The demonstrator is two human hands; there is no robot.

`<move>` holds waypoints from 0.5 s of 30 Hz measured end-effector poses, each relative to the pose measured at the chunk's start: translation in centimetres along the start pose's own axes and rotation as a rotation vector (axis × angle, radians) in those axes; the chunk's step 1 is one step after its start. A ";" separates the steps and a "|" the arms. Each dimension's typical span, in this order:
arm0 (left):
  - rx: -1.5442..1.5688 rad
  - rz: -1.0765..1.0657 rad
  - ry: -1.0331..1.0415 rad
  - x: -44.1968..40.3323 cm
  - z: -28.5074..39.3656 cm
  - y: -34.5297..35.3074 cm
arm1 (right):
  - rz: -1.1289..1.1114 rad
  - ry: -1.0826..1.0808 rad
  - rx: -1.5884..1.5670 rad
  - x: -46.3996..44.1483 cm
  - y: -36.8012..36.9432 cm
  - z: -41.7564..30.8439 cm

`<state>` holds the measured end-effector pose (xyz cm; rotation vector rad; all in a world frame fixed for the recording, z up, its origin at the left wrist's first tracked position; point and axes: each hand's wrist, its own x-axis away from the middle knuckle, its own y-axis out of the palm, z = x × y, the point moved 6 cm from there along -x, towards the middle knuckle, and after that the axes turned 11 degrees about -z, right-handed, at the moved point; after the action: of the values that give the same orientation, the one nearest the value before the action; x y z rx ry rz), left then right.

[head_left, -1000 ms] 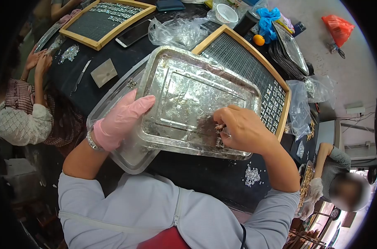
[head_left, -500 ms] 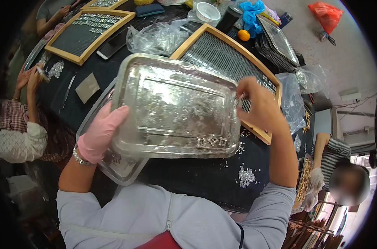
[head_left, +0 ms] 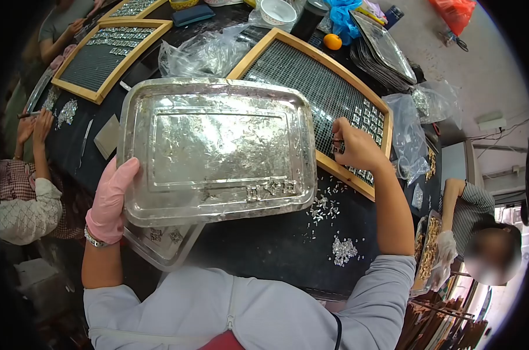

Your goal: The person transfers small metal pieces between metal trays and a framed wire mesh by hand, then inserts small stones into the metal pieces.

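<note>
My left hand (head_left: 110, 201), in a pink glove, grips the left edge of a worn metal tray (head_left: 218, 149), thumb on top. Several small square metal pieces (head_left: 270, 189) lie along the tray's lower right side. Beneath its lower left corner shows a second clear tray (head_left: 165, 239) with a few pieces in it. My bare right hand (head_left: 357, 146) pinches a small dark metal piece (head_left: 338, 146) over the lower part of a wood-framed mesh board (head_left: 305, 76). Rows of square pieces (head_left: 372, 119) sit at that board's right end.
Small glittering stones (head_left: 344, 251) are heaped on the black table (head_left: 252, 251). Plastic bags (head_left: 203, 52), an orange (head_left: 332, 41) and stacked dark trays (head_left: 384, 52) stand behind. Co-workers' hands (head_left: 41, 125) are at the left; a gloved co-worker's hand (head_left: 448, 248) is at the right.
My right hand has moved from the metal tray to the mesh board, with a small piece in its fingers. The tray and my left hand have shifted left, uncovering more small bits on the table.
</note>
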<state>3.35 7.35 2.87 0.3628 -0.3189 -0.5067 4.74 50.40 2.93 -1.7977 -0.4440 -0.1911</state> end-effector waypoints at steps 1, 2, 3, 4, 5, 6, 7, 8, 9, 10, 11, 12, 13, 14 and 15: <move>-0.002 -0.006 0.000 -0.1 0.0 0.0 | -0.008 0.003 -0.015 0.1 0.0 0.1; 0.001 -0.002 -0.002 -0.1 0.0 0.0 | -0.015 0.006 -0.029 0.1 0.0 0.1; 0.004 0.003 -0.004 -0.2 -0.1 0.0 | -0.026 0.019 -0.078 0.2 -0.2 0.2; 0.007 0.008 -0.006 -0.1 -0.1 0.0 | -0.038 0.031 -0.128 0.4 -0.5 0.3; 0.003 0.003 -0.006 -0.2 -0.1 0.0 | -0.051 0.043 -0.177 0.5 -0.6 0.5; -0.002 -0.001 -0.004 -0.2 -0.1 -0.1 | -0.021 0.039 -0.228 0.4 -0.4 1.3; -0.007 -0.006 -0.002 -0.2 -0.1 -0.1 | 0.010 0.035 -0.278 0.2 0.0 2.4; -0.010 -0.004 -0.001 -0.2 -0.1 -0.2 | 0.042 0.032 -0.326 0.0 0.2 3.3; -0.013 -0.003 0.000 -0.2 -0.1 -0.2 | 0.030 0.036 -0.360 -0.2 0.3 3.5; -0.015 -0.003 0.001 -0.2 -0.2 -0.3 | 0.020 0.042 -0.433 -0.2 0.3 3.8; -0.014 -0.004 0.000 -0.1 -0.2 -0.3 | 0.010 0.050 -0.506 -0.3 0.4 4.0; -0.013 -0.005 0.000 -0.1 -0.3 -0.3 | 0.000 0.057 -0.579 -0.2 0.5 4.2; -0.012 -0.004 0.000 0.0 -0.3 -0.3 | 0.009 0.064 -0.600 -0.1 0.5 4.4; -0.005 -0.007 0.004 0.0 -0.2 -0.2 | 0.016 0.070 -0.622 -0.1 0.6 4.5; 0.002 -0.009 0.009 0.1 -0.1 0.2 | 0.025 0.075 -0.643 0.0 0.6 4.5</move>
<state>3.50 7.48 2.88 0.3687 -0.3095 -0.5139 4.50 54.57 1.17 -2.4130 -0.3238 -0.4183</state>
